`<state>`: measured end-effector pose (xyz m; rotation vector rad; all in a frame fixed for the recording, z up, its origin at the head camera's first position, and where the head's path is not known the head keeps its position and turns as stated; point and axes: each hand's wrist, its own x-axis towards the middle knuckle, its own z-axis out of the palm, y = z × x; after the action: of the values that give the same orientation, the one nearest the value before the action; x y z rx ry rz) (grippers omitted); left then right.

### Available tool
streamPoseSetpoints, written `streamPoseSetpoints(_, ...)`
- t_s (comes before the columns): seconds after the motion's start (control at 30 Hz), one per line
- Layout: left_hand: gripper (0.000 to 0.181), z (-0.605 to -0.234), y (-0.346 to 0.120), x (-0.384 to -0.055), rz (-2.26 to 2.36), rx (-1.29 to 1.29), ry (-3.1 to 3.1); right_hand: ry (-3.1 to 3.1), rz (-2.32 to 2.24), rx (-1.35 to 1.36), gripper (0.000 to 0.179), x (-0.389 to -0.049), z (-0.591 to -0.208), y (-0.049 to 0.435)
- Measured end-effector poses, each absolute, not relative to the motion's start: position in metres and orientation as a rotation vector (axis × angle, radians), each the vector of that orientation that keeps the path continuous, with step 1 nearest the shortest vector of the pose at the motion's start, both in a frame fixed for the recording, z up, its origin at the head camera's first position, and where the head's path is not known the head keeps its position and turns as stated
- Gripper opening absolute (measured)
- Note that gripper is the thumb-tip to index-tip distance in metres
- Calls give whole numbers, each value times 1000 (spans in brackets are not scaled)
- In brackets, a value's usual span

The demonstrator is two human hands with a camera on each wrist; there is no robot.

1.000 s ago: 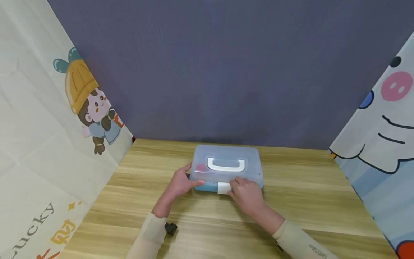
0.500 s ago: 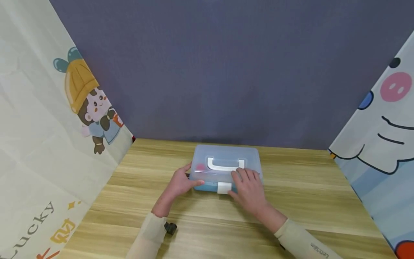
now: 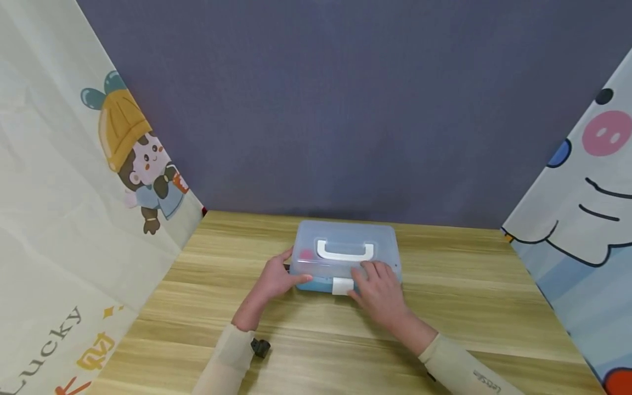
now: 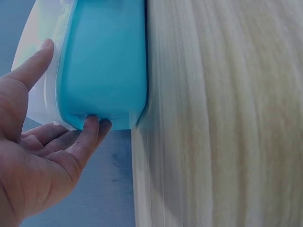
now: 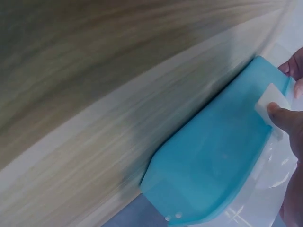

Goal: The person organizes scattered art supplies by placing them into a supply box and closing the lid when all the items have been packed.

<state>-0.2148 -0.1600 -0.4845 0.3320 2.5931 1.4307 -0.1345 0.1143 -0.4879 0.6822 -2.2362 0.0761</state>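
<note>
A storage box [image 3: 323, 270] with a blue base and a cloudy see-through lid lies on the table. A white carry handle [image 3: 344, 256] lies on its lid, and a white latch [image 3: 342, 286] sits at the front. My left hand [image 3: 274, 278] holds the box's left end, thumb at the lid's front edge and fingertips against the blue base [image 4: 106, 56]. With the thumb on the latch [image 5: 266, 105], my right hand [image 3: 381, 296] holds the front, its bent fingers over the lid. A pink patch [image 3: 306, 254] shows through the lid.
The wood-grain table [image 3: 316, 351] reaches back to a dark blue-grey panel [image 3: 316, 109]. Printed cloths hang at both sides, the left cloth [image 3: 49, 192] with a cartoon child and the right cloth [image 3: 577, 219] with a cartoon animal.
My right fingers have gone from beside the latch up onto the lid near the handle, then slid slightly down. My left hand and the box have stayed put.
</note>
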Motion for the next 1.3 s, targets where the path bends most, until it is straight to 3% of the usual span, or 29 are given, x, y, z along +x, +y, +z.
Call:
streamPoseSetpoints(0.2,105,-484,-159,-215,1424,328,2597,-2205,101,739,35,-134,-492,115)
streamPoseSetpoints(0.43,104,-485,-159,-216,1415,325,2609,-2179,50,784,23,-134,-496,115)
streamPoseSetpoints(0.77,105,-489,-157,-216,1411,330,2628,-2175,83,886,44,-129,-502,109)
streamPoseSetpoints(0.97,106,-488,-160,-214,1415,342,2623,-2223,164,883,26,-124,-502,104)
streamPoseSetpoints(1.3,106,-489,-168,-210,1426,354,2596,-2227,144,864,23,-116,-503,97)
